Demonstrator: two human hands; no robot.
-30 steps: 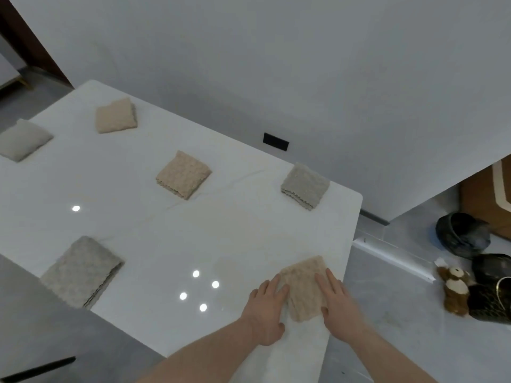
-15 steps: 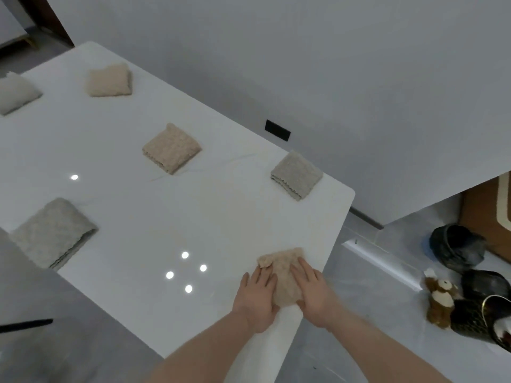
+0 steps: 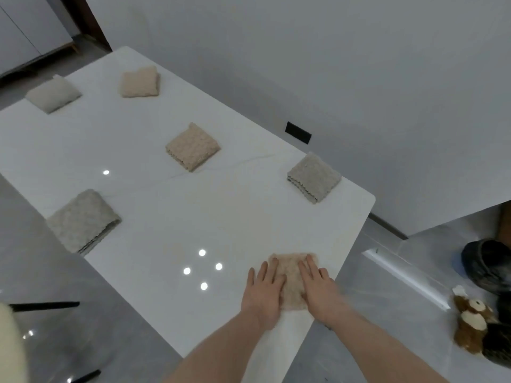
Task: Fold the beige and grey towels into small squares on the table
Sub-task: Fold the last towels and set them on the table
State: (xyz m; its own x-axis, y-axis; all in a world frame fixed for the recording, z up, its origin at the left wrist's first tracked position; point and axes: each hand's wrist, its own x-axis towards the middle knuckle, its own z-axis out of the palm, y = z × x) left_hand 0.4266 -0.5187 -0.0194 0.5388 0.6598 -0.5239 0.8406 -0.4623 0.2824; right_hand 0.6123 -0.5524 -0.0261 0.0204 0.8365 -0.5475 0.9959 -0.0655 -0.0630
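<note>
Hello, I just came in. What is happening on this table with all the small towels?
A person is folding towels on a glossy white table. Both hands, left hand and right hand, press flat on a folded beige textured towel near the table's right edge. Five other towels already lie folded as small squares: three grey and two beige, spread apart across the table.

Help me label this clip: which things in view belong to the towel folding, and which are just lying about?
Part of the job:
- beige folded towel under the left hand and right hand
- five other folded beige and grey towels, e.g. grey one
- white glossy table

Lying about:
- brown plush toy on the floor
- dark shoe
- black wall socket
</note>
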